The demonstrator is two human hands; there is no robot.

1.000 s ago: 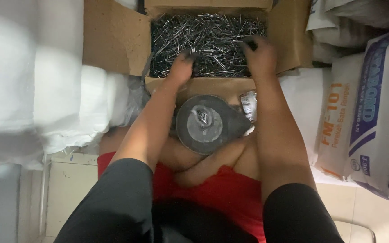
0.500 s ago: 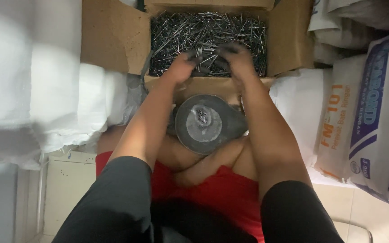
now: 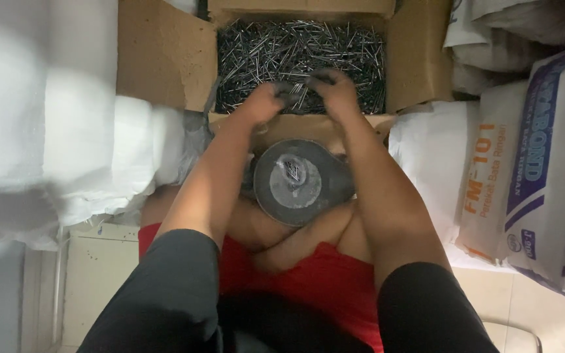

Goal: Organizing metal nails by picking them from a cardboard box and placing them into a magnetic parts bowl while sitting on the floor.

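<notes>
White sacks (image 3: 53,111) fill the left side of the frame, stacked against the open flap of a cardboard box (image 3: 165,55) at the upper centre. The box holds a heap of loose steel nails (image 3: 295,49). At the near edge of that heap the left hand (image 3: 264,102) lies with its dirt-blackened fingers curled down among the nails; whether it has any clamped in its grip I cannot tell. Just beside it, nearly touching, the right hand (image 3: 335,91) is cupped the same way over the nails, fingers bent inward toward the left hand, and its hold is likewise hidden. Below the hands, in the middle of the frame, a round grey metal pan (image 3: 295,183) sits on the person's lap, with a few nails lying at its centre. On the right stand printed paper sacks (image 3: 524,176), leaning against one another.
</notes>
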